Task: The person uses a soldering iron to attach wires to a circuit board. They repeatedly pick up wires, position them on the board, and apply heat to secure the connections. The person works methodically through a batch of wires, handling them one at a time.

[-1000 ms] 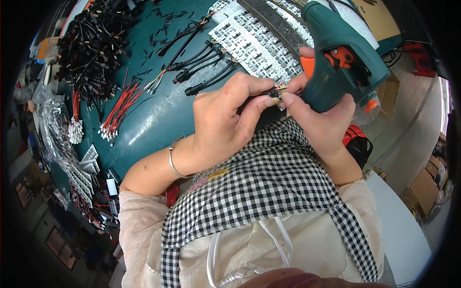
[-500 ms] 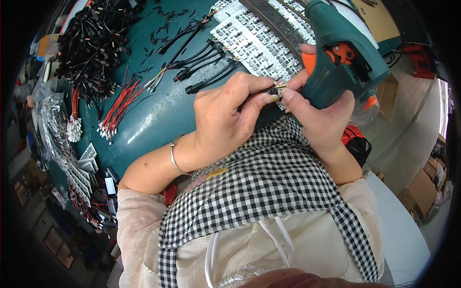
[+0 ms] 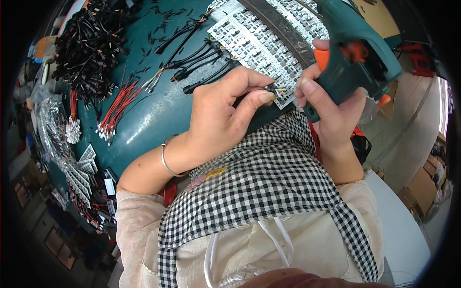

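Note:
My left hand (image 3: 222,108) is closed, thumb and forefinger pinching a short black cable (image 3: 272,88) whose thin coloured wire ends stick out to the right. In my right hand (image 3: 333,113) is a green glue gun (image 3: 353,29) with an orange trigger, its grip wrapped by my fingers. My right thumb and fingertips are a little apart from the wire ends. Beyond both hands lies a white panel of small circuit boards (image 3: 254,45), with a dark metal bar (image 3: 281,33) across it. Several black connector cables (image 3: 194,60) lie at the panel's left side.
A large heap of black cables (image 3: 91,48) covers the far left of the green table (image 3: 149,117). Nearer are red wires with white connectors (image 3: 117,105), clear plastic bags (image 3: 50,115) and strips of circuit boards (image 3: 81,177). Cardboard boxes (image 3: 422,187) stand at the right.
My right hand has drawn away to the right from the wire ends, taking the glue gun with it. My left hand still pinches the cable, shifted slightly left.

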Tool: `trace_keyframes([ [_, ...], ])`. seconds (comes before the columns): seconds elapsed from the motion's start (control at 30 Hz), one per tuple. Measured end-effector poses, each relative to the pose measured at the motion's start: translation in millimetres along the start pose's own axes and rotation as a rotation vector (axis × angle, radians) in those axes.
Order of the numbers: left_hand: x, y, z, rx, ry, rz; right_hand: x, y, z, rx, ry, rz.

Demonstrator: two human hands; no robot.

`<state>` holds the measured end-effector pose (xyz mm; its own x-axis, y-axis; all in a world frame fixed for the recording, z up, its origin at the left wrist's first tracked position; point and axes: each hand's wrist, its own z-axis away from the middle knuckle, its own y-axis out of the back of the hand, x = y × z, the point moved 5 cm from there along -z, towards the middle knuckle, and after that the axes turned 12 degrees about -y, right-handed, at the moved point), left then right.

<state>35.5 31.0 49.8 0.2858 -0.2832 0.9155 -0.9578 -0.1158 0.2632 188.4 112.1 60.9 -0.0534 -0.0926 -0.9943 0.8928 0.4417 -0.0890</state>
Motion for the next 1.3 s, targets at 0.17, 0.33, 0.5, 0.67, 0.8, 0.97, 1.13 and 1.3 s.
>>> trace_keyframes([
  [0.17, 2, -4, 1, -0.052, 0.019, 0.109, 1, -4, -1, -0.048, -0.101, -0.045],
  [0.33, 3, -4, 0, -0.073, 0.033, 0.163, 4, -3, -2, -0.1, -0.155, -0.053],
  [0.5, 6, -4, 1, -0.09, 0.017, 0.148, 7, -3, -1, -0.121, -0.206, -0.063],
  [0.67, 8, 7, -7, -0.098, 0.004, -0.142, 3, 4, 5, -0.024, -0.158, -0.068],
  [0.8, -3, 28, -15, -0.076, 0.017, -0.394, -12, 21, 16, 0.01, -0.124, -0.074],
  [0.97, -12, 37, -15, -0.089, 0.002, -0.604, -16, 47, 37, 0.105, -0.165, 0.003],
  [1.13, -15, 33, -19, -0.078, -0.109, -0.719, -16, 59, 51, 0.102, -0.19, 0.055],
  [1.3, -14, 31, -17, -0.082, -0.147, -0.816, -12, 55, 55, 0.062, -0.214, 0.088],
])
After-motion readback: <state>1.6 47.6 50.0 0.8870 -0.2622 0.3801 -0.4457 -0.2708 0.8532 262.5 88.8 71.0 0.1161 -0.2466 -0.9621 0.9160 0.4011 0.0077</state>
